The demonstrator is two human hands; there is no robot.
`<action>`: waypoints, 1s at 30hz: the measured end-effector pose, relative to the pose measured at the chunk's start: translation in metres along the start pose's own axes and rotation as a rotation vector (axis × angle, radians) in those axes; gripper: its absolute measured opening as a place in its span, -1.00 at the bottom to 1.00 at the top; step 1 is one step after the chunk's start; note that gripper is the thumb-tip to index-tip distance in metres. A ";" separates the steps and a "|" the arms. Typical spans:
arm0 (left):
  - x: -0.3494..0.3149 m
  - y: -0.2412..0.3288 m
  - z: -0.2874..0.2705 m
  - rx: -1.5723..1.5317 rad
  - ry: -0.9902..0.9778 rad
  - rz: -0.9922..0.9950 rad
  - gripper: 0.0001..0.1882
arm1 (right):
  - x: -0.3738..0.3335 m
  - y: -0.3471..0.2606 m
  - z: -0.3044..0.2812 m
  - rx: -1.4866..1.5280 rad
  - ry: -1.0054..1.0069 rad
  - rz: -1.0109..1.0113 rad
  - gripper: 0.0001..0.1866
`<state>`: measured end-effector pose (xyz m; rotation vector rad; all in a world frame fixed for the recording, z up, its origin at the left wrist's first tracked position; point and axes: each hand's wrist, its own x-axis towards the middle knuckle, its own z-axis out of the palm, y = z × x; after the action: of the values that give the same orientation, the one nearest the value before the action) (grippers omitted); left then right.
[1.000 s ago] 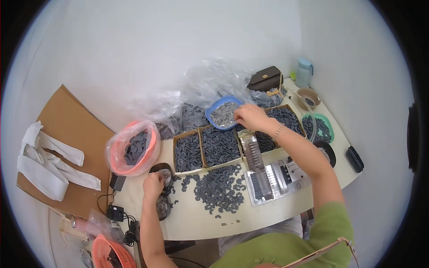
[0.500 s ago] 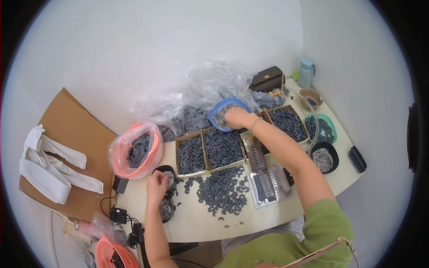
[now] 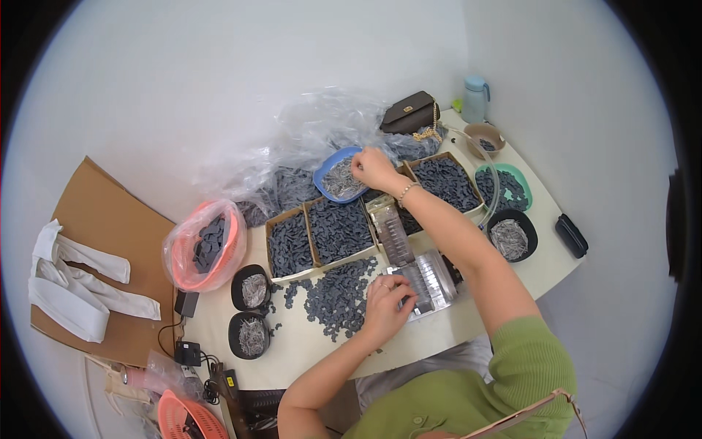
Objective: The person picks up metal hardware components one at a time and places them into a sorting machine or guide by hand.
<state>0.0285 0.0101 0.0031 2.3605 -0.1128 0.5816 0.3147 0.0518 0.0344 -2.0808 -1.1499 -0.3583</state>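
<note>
My right hand (image 3: 376, 170) is at the right side of a blue bowl (image 3: 319, 178) of thin silvery metal pins, its fingers pinched together; whatever they hold is too small to make out. My left hand (image 3: 387, 311) lies at the left edge of a clear plastic fixture (image 3: 437, 282) with a row of dark pieces. Its fingers are bent and drawn together over that edge, and I cannot see what is in them. A heap of small dark grey plastic parts (image 3: 338, 296) is spread just left of this hand. Behind it stand open cardboard boxes (image 3: 314, 238) full of similar parts.
Two black bowls (image 3: 250, 335) of pins stand at the left, beside a pink basket (image 3: 238, 238) lined with plastic. To the right are another black bowl (image 3: 531, 238), a green tray (image 3: 528, 192) and a clear hose (image 3: 496, 192). A dark handbag (image 3: 409, 113) and blue bottle (image 3: 475, 101) stand behind.
My left hand has left the upper black bowl on the left and moved right to the clear fixture. The right hand has lifted slightly from the pins toward the blue bowl's rim. The view has shifted.
</note>
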 end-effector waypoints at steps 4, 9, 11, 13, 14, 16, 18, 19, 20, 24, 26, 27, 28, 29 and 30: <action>-0.003 0.000 -0.002 0.183 0.024 0.068 -0.88 | -0.019 -0.008 -0.026 0.548 -0.159 0.134 -0.81; -0.011 0.002 0.001 0.300 0.008 0.207 -0.78 | -0.099 -0.042 -0.093 0.515 -0.597 -0.118 -0.82; -0.014 0.007 0.003 0.386 -0.006 0.261 -0.74 | -0.136 -0.052 -0.107 0.268 -0.720 -0.198 -0.85; -0.018 0.014 0.000 0.500 -0.002 0.312 -0.69 | -0.172 -0.054 -0.094 0.006 -0.530 -0.370 -0.85; -0.020 0.015 -0.002 0.462 -0.010 0.271 -0.67 | -0.183 -0.056 -0.091 -0.053 -0.490 -0.402 -0.83; -0.020 0.013 -0.008 0.371 -0.030 0.204 -0.63 | -0.198 -0.053 -0.088 -0.100 -0.441 -0.419 -0.82; -0.019 0.004 -0.012 0.343 -0.040 0.123 -0.57 | -0.204 -0.052 -0.086 -0.058 -0.427 -0.411 -0.80; -0.017 0.000 -0.012 0.329 -0.045 0.082 -0.55 | -0.206 -0.051 -0.087 -0.012 -0.423 -0.380 -0.82; -0.016 -0.001 -0.013 0.325 -0.049 0.084 -0.52 | -0.206 -0.052 -0.090 0.037 -0.419 -0.352 -0.83; -0.014 -0.003 -0.010 0.344 -0.082 0.102 -0.45 | -0.207 -0.049 -0.103 0.074 -0.388 -0.325 -0.80; -0.013 -0.002 -0.006 0.356 -0.107 0.109 -0.43 | -0.212 -0.043 -0.106 -0.004 -0.362 -0.361 -0.77; -0.012 -0.002 -0.005 0.355 -0.121 0.110 -0.42 | -0.215 -0.041 -0.108 -0.043 -0.350 -0.378 -0.75; -0.012 -0.001 -0.004 0.354 -0.134 0.109 -0.41 | -0.218 -0.041 -0.108 -0.067 -0.330 -0.407 -0.73; -0.011 0.000 -0.004 0.350 -0.136 0.099 -0.40 | -0.221 -0.041 -0.108 -0.090 -0.308 -0.435 -0.71; -0.011 0.000 -0.003 0.345 -0.137 0.089 -0.39 | -0.224 -0.042 -0.108 -0.113 -0.287 -0.465 -0.69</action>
<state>0.0171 0.0112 0.0007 2.7426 -0.1929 0.5129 0.1646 -0.1487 0.0072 -1.9882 -1.8311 -0.3534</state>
